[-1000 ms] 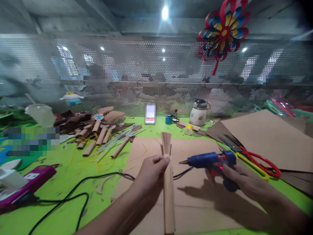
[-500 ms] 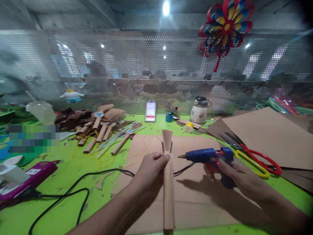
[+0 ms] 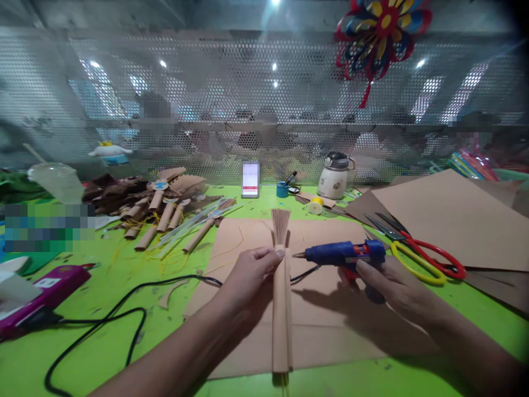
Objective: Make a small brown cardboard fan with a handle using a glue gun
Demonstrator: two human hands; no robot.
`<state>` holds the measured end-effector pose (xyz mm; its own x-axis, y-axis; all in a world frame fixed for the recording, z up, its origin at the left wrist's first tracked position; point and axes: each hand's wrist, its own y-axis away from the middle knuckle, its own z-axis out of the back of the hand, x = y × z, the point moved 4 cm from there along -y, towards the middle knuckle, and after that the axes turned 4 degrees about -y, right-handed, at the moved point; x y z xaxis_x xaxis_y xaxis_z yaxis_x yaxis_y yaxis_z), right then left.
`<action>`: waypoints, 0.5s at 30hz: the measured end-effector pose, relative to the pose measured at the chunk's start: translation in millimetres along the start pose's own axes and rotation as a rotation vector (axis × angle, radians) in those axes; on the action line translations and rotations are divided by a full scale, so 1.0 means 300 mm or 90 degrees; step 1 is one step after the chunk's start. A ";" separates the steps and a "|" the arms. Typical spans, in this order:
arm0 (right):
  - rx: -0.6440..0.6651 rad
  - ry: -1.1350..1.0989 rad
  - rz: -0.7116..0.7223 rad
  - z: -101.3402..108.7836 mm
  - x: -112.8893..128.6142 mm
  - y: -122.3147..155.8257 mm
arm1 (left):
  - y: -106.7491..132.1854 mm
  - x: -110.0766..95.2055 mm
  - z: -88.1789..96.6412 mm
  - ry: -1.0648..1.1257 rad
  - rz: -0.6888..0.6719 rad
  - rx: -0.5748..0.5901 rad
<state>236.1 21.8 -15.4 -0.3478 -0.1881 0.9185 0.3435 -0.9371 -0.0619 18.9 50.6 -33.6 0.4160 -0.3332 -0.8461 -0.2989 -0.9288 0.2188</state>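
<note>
My left hand (image 3: 251,278) is closed round a long strip of pleated brown paper (image 3: 281,309), pinching it just below its fanned-out far end (image 3: 281,225). A blue hot glue gun (image 3: 345,253) is gripped in my right hand (image 3: 386,286), its nozzle pointing left and a short gap away from the pleated paper near my left fingers. Both hands hover over a flat brown cardboard sheet (image 3: 326,325) on the green table.
Red and yellow scissors (image 3: 417,252) lie on brown sheets at the right. A black cable (image 3: 124,314) runs across the left. Paper rolls (image 3: 165,218), a phone (image 3: 250,179), a white jug (image 3: 334,177) and a pink box (image 3: 45,289) stand around. A mesh screen closes the back.
The glue gun's nozzle has moved left, closer to the pleated paper. The view has tilted downward a little; my left hand keeps its hold.
</note>
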 end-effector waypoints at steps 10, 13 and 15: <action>-0.057 0.079 0.029 -0.003 0.011 -0.015 | 0.006 0.001 -0.012 0.004 0.019 0.014; -0.056 0.068 0.024 -0.003 0.001 -0.019 | 0.008 -0.001 -0.014 0.004 0.024 0.008; -0.057 0.060 0.017 -0.004 -0.006 -0.019 | 0.009 0.000 -0.014 0.000 0.028 0.009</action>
<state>233.9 27.3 -17.2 -0.4215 -0.2366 0.8754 0.2766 -0.9529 -0.1244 21.7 47.5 -30.9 0.4017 -0.3739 -0.8360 -0.3288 -0.9109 0.2493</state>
